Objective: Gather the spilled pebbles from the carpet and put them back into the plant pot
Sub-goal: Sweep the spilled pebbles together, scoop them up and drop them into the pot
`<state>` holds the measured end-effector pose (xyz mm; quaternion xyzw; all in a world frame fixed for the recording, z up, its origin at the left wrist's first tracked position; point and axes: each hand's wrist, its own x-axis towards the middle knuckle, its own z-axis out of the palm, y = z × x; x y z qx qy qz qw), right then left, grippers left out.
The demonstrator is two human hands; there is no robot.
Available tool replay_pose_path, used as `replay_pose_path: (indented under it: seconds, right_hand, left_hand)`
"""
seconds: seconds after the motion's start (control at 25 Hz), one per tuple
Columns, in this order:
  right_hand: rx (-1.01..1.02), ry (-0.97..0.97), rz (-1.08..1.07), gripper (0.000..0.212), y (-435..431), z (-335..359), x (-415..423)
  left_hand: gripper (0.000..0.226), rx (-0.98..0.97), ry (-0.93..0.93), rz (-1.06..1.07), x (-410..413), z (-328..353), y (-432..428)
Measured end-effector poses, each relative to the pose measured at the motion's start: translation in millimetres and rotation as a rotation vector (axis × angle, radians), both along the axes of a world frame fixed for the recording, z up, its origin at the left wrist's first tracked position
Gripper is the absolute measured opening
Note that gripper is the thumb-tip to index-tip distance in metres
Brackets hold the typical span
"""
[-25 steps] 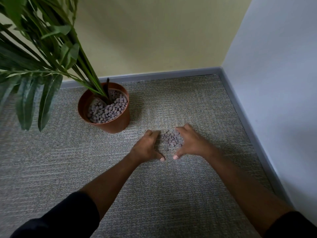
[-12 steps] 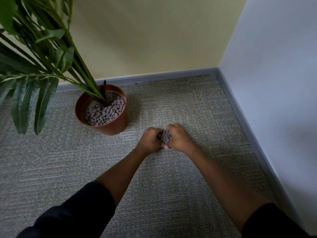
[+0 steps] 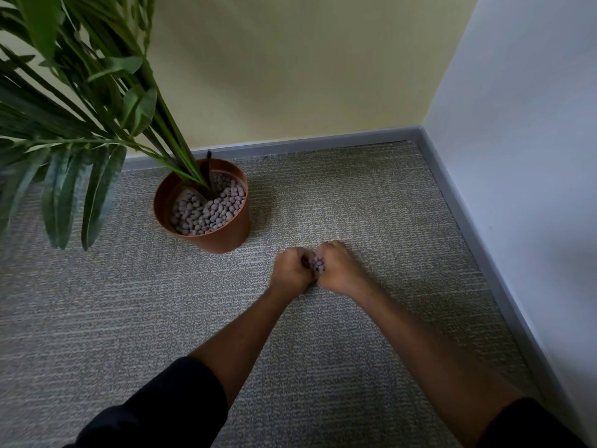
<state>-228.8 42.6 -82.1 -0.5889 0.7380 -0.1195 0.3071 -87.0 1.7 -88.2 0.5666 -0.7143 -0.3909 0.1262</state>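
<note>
A small heap of grey-brown pebbles [image 3: 317, 264] shows in the gap between my two hands, low on the carpet [image 3: 129, 318]. My left hand [image 3: 289, 270] and my right hand [image 3: 336, 270] press together around the heap, fingers curled in, cupping it. Most of the heap is hidden by the fingers. The terracotta plant pot [image 3: 223, 237] stands to the left and farther away, filled with the same pebbles around the palm stems.
Long green palm leaves [image 3: 74, 130] hang over the left side. A yellow wall [image 3: 290, 76] with a grey skirting board [image 3: 307, 144] runs behind the pot. A pale wall [image 3: 523, 176] closes off the right, forming a corner.
My hands, spread on either side of the scattered pebbles a second ago, have swept inward and closed together, bunching the pebbles into one heap between them.
</note>
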Motion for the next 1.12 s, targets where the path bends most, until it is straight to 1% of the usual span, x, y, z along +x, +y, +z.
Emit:
replay_pose_path:
  seconds: [0.08,0.12,0.24,0.28,0.32,0.4,0.48,0.68,0.92,1.12]
  right_hand:
    - [0.035,-0.056,-0.054,0.03,0,1,3]
    - [0.052,-0.1,-0.081,0.03,1,1,5]
    - [0.096,-0.281,-0.176,0.033,1,5,6]
    - [0.109,-0.359,-0.216,0.033,1,7,5]
    - [0.122,-0.434,-0.251,0.034,3,10,4]
    - [0.148,-0.522,-0.294,0.035,6,14,2]
    - [0.16,-0.563,-0.314,0.039,10,17,0]
    - [0.113,-0.679,-0.363,0.041,17,29,1]
    - [0.059,-0.729,-0.357,0.044,5,61,8]
    - [-0.005,-0.695,-0.296,0.038,-20,98,20]
  left_hand:
    - [0.022,0.098,0.098,0.121,3,-4,6]
    - [0.023,0.168,0.181,0.195,6,-6,9]
    - [0.029,0.401,0.523,0.374,10,-7,21]
    - [0.031,0.446,0.606,0.405,10,-7,24]
    - [0.031,0.468,0.65,0.427,11,-6,26]
    - [0.028,0.493,0.672,0.459,11,-4,28]
    - [0.026,0.512,0.683,0.472,13,-2,29]
    - [0.023,0.496,0.71,0.469,17,13,31]
    - [0.024,0.409,0.726,0.436,25,45,21]
    - [0.023,0.335,0.8,0.436,40,80,6]
